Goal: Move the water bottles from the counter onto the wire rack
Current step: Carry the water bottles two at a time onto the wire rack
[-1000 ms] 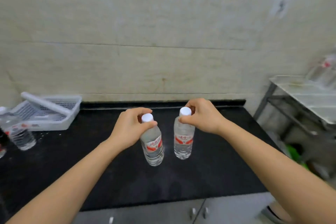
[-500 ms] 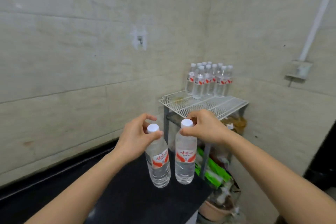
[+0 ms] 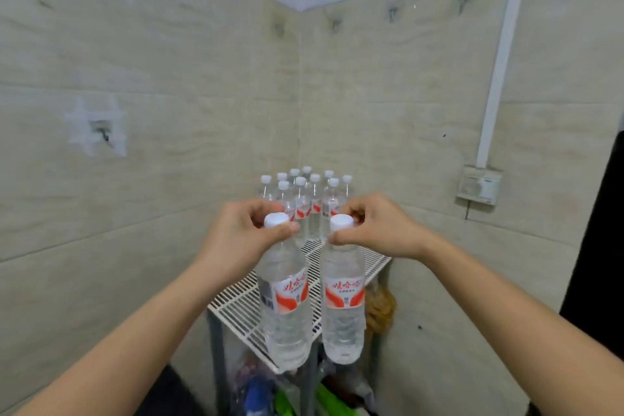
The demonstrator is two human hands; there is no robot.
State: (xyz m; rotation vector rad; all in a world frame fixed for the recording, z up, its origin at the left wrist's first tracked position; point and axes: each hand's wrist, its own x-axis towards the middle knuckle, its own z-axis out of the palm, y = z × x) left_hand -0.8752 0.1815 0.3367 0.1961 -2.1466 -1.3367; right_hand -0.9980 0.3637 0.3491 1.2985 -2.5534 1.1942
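My left hand grips the neck of a clear water bottle with a white cap and a red and white label. My right hand holds a second, matching water bottle the same way. Both bottles hang upright, side by side, in the air in front of the white wire rack. Several more bottles stand grouped at the rack's far end, in the room's corner.
Tiled walls meet in a corner behind the rack. A bare stretch of wire shelf lies between the held bottles and the group. Bags and green items sit under the rack. A wall box with a white conduit hangs at the right.
Both bottles were lifted off the black counter and carried to the right. The view turned from the counter to the corner, and the rack is now much closer.
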